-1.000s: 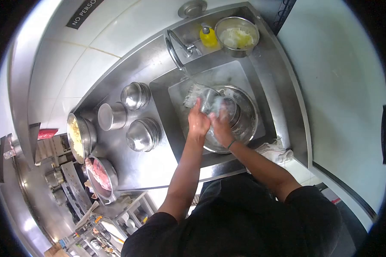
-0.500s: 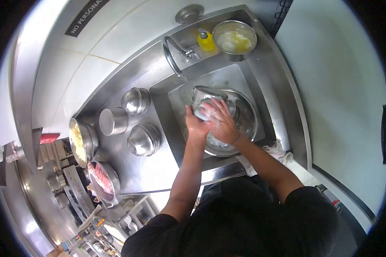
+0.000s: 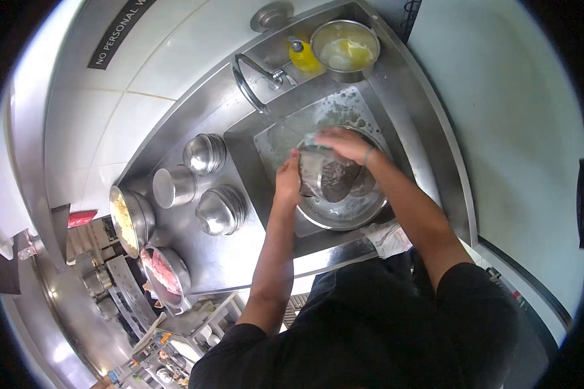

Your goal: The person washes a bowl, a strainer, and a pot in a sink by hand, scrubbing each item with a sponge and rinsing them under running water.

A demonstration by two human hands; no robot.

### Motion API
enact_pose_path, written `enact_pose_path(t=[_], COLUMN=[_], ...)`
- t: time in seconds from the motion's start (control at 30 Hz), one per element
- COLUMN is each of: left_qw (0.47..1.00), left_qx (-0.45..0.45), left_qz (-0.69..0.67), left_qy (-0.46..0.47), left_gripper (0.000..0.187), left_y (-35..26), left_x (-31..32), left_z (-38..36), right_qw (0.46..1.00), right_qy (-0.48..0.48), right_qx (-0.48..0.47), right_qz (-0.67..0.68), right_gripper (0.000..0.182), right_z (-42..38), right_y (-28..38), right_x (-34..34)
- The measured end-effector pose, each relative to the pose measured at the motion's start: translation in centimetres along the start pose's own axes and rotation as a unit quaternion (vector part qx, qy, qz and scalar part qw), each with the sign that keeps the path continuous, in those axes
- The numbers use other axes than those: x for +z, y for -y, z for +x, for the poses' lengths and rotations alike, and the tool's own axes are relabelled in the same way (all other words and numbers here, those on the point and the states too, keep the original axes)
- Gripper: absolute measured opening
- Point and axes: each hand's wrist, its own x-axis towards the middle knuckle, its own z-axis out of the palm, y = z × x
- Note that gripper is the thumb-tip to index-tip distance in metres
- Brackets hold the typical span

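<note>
A steel pot [image 3: 334, 176] lies tilted on its side above a large steel bowl [image 3: 340, 225] in the sink. My left hand [image 3: 288, 180] grips the pot's left side, thumb up along the wall. On the pot's far side, my right hand [image 3: 345, 144] presses with its fingers together. Something pale and greenish shows at those fingertips, too small to make out. Just beyond the hands, a thin stream runs from the faucet [image 3: 248, 91] into the sink [image 3: 276, 139]. Foam spots the sink floor.
Left of the sink stand two stacks of steel bowls [image 3: 219, 211] and a steel container [image 3: 173, 187]. Farther left are a bowl of yellow chopped food [image 3: 124, 220] and a pan of raw meat [image 3: 162, 272]. Behind sit a yellow soap bottle [image 3: 303, 57] and a soapy bowl [image 3: 345, 53].
The pot has moved nearer to me and turned. My right hand has gone from its front to its far side. More foam and water now cover the sink floor.
</note>
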Motion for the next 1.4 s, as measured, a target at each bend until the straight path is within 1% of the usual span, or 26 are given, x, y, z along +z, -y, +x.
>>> enact_pose_path(t=[0.03,0.07,0.13,0.17,0.27,0.3,0.4,0.43,0.47,0.53,0.63,0.7,0.77,0.87,0.9,0.93,1.0,1.07,1.13,1.17,1.23,1.27,1.3,1.33,1.37,1.4], left_qw=[0.986,0.99,0.991,0.991,0.943,0.908,0.91,0.906,0.912,0.923,0.963,0.961,0.954,0.947,0.947,0.948,0.942,0.939,0.914,0.906,0.902,0.916,0.929,0.939,0.936,0.965], left_qx=[0.015,0.039,0.095,0.053,-0.032,-0.035,-0.067,-0.062,-0.061,-0.061,-0.001,0.038,0.042,0.005,-0.01,-0.025,-0.02,-0.011,-0.039,-0.053,-0.04,-0.038,-0.033,-0.026,-0.066,-0.033], left_qz=[0.154,0.113,0.028,-0.067,-0.299,-0.415,-0.395,-0.405,-0.394,-0.369,-0.264,-0.246,-0.28,-0.31,-0.308,-0.306,-0.335,-0.345,-0.4,-0.413,-0.409,-0.369,-0.33,-0.291,-0.321,-0.244], left_qy=[-0.061,-0.072,-0.092,-0.101,-0.141,0.037,-0.111,-0.106,-0.101,-0.087,-0.058,-0.119,-0.096,-0.085,-0.085,-0.083,-0.028,0.005,0.056,0.079,0.135,0.15,0.165,0.18,0.126,0.086], left_gripper=[0.043,0.043,0.045,0.043,0.044,0.049,0.054,0.056,0.057,0.057,0.051,0.05,0.049,0.05,0.05,0.051,0.044,0.043,0.042,0.043,0.048,0.049,0.05,0.051,0.059,0.066], left_y=[-0.7,0.4,2.8,2.7,3.2,4.0,4.9,4.9,4.4,3.2,6.0,4.3,3.6,3.2,2.5,1.9,3.9,5.1,4.5,4.6,4.8,6.2,7.7,8.1,4.8,2.1], left_x=[0.8,0.8,0.7,1.2,1.1,-0.6,0.7,1.0,1.2,1.6,0.1,2.0,1.5,0.2,0.2,0.3,-0.4,0.2,0.8,0.6,0.1,-1.3,-3.4,-5.1,-5.2,-4.5], left_z=[-0.3,0.1,2.2,2.0,1.7,2.0,2.8,2.4,1.9,0.8,3.0,1.6,1.4,0.4,-0.6,-1.2,-0.1,0.7,0.8,1.3,2.1,3.5,5.6,6.7,4.7,2.9], right_qw=[0.987,0.948,0.898,0.887,0.789,0.791,0.831,0.833,0.895,0.943,0.949,0.927,0.891,0.895,0.917,0.936,0.972,0.931,0.953,0.982,0.931,0.958,0.912,0.797,0.843,0.889], right_qy=[-0.001,-0.001,-0.127,-0.11,-0.195,-0.169,-0.211,-0.287,-0.304,-0.253,-0.216,-0.203,-0.17,-0.252,-0.273,-0.301,-0.216,-0.106,-0.063,-0.081,-0.065,-0.004,0.058,0.117,0.011,-0.042], right_qx=[-0.024,-0.046,-0.161,-0.181,-0.399,-0.43,-0.422,-0.416,-0.299,-0.213,-0.085,-0.224,-0.345,-0.273,-0.219,-0.092,0.089,0.135,0.011,-0.136,-0.355,-0.226,-0.083,0.067,0.057,0.028], right_qz=[-0.159,-0.315,-0.39,-0.41,-0.424,-0.402,-0.293,-0.227,-0.131,-0.027,-0.214,-0.223,-0.242,-0.247,-0.193,-0.154,-0.014,0.321,0.297,0.103,-0.057,0.178,0.399,0.588,0.535,0.456], right_gripper=[0.054,0.051,0.04,0.037,0.027,0.029,0.037,0.04,0.042,0.041,0.042,0.042,0.045,0.044,0.043,0.047,0.061,0.068,0.075,0.077,0.07,0.065,0.061,0.056,0.044,0.044], right_z=[0.1,0.3,-1.1,-1.4,-4.1,-5.2,-5.6,-5.1,-4.4,-3.4,0.5,-1.3,-3.5,-4.8,-4.3,-3.3,0.3,0.0,-1.9,-3.5,-2.9,-3.0,-3.2,-3.7,-4.8,-4.1], right_y=[1.8,2.9,3.1,3.0,0.7,-0.3,-2.9,-3.8,-3.7,-2.0,-1.7,-0.2,0.1,-2.9,-3.6,-5.0,-11.0,-9.8,-8.5,-7.9,-9.3,-8.4,-5.7,-2.7,0.5,0.8], right_x=[0.8,1.7,5.3,6.4,7.8,7.4,6.1,6.1,5.5,3.0,1.7,4.1,5.9,5.6,3.9,3.0,0.7,1.2,1.6,1.7,1.7,1.8,1.9,2.1,2.3,2.9])
